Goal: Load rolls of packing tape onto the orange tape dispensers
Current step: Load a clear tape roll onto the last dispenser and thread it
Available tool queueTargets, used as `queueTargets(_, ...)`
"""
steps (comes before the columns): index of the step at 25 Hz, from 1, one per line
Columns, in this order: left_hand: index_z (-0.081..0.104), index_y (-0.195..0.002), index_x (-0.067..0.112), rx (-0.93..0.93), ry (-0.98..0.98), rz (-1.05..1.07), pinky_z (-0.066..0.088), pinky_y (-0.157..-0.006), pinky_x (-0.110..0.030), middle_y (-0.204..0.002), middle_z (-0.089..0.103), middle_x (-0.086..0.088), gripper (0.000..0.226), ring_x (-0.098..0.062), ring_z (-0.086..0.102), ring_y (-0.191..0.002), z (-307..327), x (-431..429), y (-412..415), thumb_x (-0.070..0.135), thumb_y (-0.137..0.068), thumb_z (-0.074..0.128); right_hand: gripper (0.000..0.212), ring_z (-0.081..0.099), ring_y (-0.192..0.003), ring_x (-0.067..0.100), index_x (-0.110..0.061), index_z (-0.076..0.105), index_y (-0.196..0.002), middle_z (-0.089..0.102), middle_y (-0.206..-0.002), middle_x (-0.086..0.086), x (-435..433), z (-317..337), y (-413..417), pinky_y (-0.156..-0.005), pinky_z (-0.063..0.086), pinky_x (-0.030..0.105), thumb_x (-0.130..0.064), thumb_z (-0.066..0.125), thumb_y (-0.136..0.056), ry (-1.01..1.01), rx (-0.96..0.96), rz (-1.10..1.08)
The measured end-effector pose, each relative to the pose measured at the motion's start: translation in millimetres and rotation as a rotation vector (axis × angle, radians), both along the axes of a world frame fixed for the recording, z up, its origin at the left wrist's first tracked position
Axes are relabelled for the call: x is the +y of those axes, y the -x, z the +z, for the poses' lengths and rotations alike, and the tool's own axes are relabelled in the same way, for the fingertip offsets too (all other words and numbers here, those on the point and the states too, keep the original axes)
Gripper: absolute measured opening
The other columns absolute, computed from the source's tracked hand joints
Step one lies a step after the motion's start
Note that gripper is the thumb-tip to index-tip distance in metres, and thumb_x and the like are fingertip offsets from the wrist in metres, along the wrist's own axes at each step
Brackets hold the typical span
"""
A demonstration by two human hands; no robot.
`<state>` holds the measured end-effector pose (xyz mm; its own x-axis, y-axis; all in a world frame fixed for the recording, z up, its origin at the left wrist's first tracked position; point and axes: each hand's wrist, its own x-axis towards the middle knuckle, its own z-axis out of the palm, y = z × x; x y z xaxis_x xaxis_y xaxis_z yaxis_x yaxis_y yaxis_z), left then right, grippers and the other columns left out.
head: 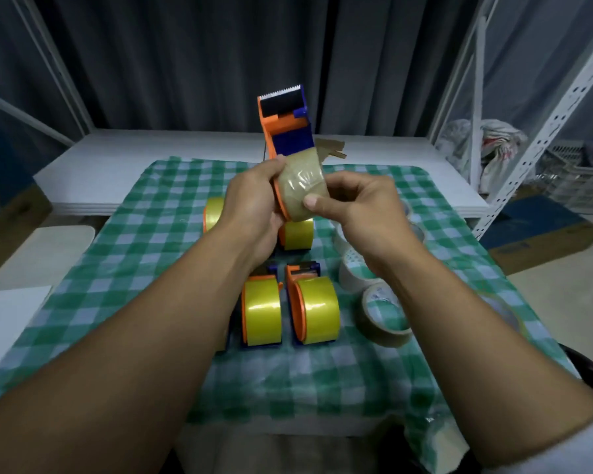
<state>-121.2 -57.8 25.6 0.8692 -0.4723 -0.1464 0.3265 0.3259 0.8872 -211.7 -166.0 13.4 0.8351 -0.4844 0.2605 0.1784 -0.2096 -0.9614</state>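
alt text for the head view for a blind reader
The left hand grips an orange tape dispenser held up over a green checked cloth while the right hand pinches the brown tape roll on it. Yellow-loaded dispensers and loose rolls lie below.

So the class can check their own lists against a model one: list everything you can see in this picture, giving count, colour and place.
held dispenser: one, orange and blue, raised above the cloth
brown tape roll: one, brown, on the held dispenser
loaded dispensers: four, orange with yellow tape, on the cloth
loose rolls: at least three, white and brown, right of the loaded dispensers, partly hidden by the arm
cloth: one, green and white check, over the table
table: one, white, under the cloth
shelving: one, white metal, far right
left hand: one, grips the held dispenser
right hand: one, pinches the brown tape roll
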Motion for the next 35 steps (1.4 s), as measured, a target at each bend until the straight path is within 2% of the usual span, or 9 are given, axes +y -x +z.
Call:
queueTargets(4,0.063,-0.124,-0.006,0.008,0.104,-0.062,0.055,-0.099,-0.050,-0.120,0.070,-0.026,0.036,-0.037,0.069,-0.113,-10.3,-3.1,-3.5,0.014,-0.105,0.040,0.016,0.074,-0.091,0.021,-0.008,0.076,-0.098,0.078,-0.094,0.006,-1.1,-6.8,0.7,-0.086,0.061,0.035,-0.004,0.079,-0.082,0.070,0.004,-0.024)
queueTargets(7,0.061,-0.127,-0.006,-0.042,0.108,-0.086,0.052,-0.103,-0.054,-0.122,0.069,-0.025,0.037,-0.036,0.067,-0.116,-20.2,0.2,-11.6,0.014,-0.104,0.038,0.007,0.070,-0.084,0.020,-0.009,0.073,-0.092,0.074,-0.091,0.009,-6.1,-4.5,-8.1,-0.085,0.059,0.038,-0.014,0.074,-0.089,-0.066,-0.030,-0.042)
queueTargets(9,0.059,-0.130,-0.005,-0.053,0.112,-0.100,0.051,-0.104,-0.053,-0.124,0.069,-0.023,0.039,-0.035,0.067,-0.118,-24.4,3.7,-13.6,0.014,-0.104,0.037,0.011,0.068,-0.077,0.017,-0.007,0.072,-0.090,0.072,-0.086,0.010,-4.8,-1.1,-14.3,-0.073,0.059,0.034,-0.016,0.068,-0.094,-0.159,-0.013,-0.063)
queueTargets(12,0.059,-0.129,-0.005,-0.067,0.109,-0.124,0.054,-0.100,-0.049,-0.122,0.070,-0.023,0.040,-0.035,0.068,-0.114,-26.6,9.4,-10.5,0.014,-0.105,0.035,0.014,0.064,-0.071,0.019,-0.001,0.070,-0.094,0.070,-0.080,0.011,1.8,0.7,-19.1,-0.059,0.053,0.027,-0.012,0.063,-0.097,-0.284,0.012,-0.048)
queueTargets(14,0.060,-0.126,-0.008,-0.088,0.084,-0.131,0.058,-0.090,-0.046,-0.114,0.070,-0.027,0.041,-0.036,0.071,-0.099,-25.5,15.5,-6.6,0.015,-0.104,0.035,0.010,0.060,-0.062,0.015,-0.004,0.069,-0.090,0.066,-0.070,0.006,5.4,-0.1,-18.0,-0.054,0.048,0.025,-0.008,0.063,-0.096,-0.360,0.020,-0.029)
queueTargets(17,0.061,-0.122,-0.012,-0.112,0.059,-0.146,0.062,-0.076,-0.043,-0.096,0.070,-0.029,0.041,-0.034,0.071,-0.079,-23.7,23.0,-2.5,0.015,-0.104,0.035,0.005,0.056,-0.057,0.013,-0.005,0.067,-0.093,0.063,-0.066,0.005,10.6,-3.5,-18.4,-0.057,0.047,0.025,-0.007,0.063,-0.095,-0.479,0.050,0.034)
queueTargets(19,0.062,-0.121,-0.012,-0.141,0.041,-0.133,0.061,-0.073,-0.042,-0.091,0.070,-0.028,0.041,-0.033,0.071,-0.075,-23.0,26.5,-3.0,0.015,-0.105,0.036,0.005,0.058,-0.058,0.013,-0.005,0.067,-0.094,0.063,-0.067,0.005,12.8,-4.4,-19.7,-0.063,0.049,0.027,-0.008,0.064,-0.094,-0.547,0.062,0.073)
queueTargets(29,0.064,-0.119,-0.002,-0.194,-0.024,-0.083,0.061,-0.078,-0.040,-0.089,0.077,-0.014,0.032,-0.024,0.074,-0.085,-27.3,24.4,-0.6,0.018,-0.107,0.042,0.010,0.061,-0.065,0.016,-0.008,0.067,-0.084,0.064,-0.076,0.009,6.6,-1.9,-23.9,-0.077,0.054,0.032,-0.004,0.061,-0.091,-0.695,0.193,0.101)
queueTargets(35,0.059,-0.129,-0.005,-0.163,-0.007,-0.109,0.061,-0.084,-0.043,-0.112,0.072,-0.026,0.037,-0.030,0.073,-0.097,-30.3,25.4,1.9,0.019,-0.108,0.040,0.005,0.062,-0.067,0.016,-0.007,0.067,-0.090,0.065,-0.076,0.008,3.9,-1.7,-21.1,-0.076,0.058,0.032,-0.004,0.063,-0.089,-0.686,0.248,0.094)
